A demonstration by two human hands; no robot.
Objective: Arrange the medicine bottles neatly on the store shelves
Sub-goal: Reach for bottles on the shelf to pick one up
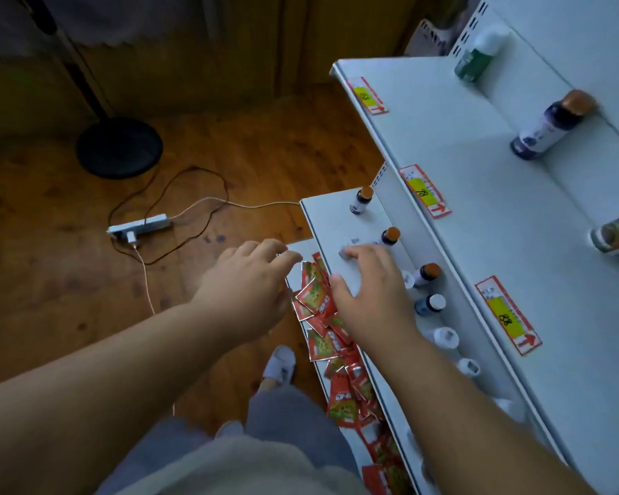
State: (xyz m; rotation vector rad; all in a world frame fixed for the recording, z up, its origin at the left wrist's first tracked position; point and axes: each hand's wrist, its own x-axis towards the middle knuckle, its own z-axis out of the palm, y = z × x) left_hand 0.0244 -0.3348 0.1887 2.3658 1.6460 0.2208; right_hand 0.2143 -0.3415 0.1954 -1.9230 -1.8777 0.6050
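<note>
Small round medicine bottles (pixel 429 275), dark-bodied with smooth orange caps, stood upright in a row along the white metal shelf (pixel 333 223). The right hand (pixel 370 291) rested spread on it, holding nothing; the left hand (pixel 251 276) hovered loosely curled, empty, over glossy red sachets (pixel 317 305).

Right hand (pixel 370 294) hides bottles (pixel 408 280) behind it.

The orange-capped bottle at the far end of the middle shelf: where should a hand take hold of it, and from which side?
Grip the orange-capped bottle round its body below the cap, coming from the shelf's open front edge. It stands upright and alone, with bare shelf in front and the upper shelf overhanging behind it.
</note>
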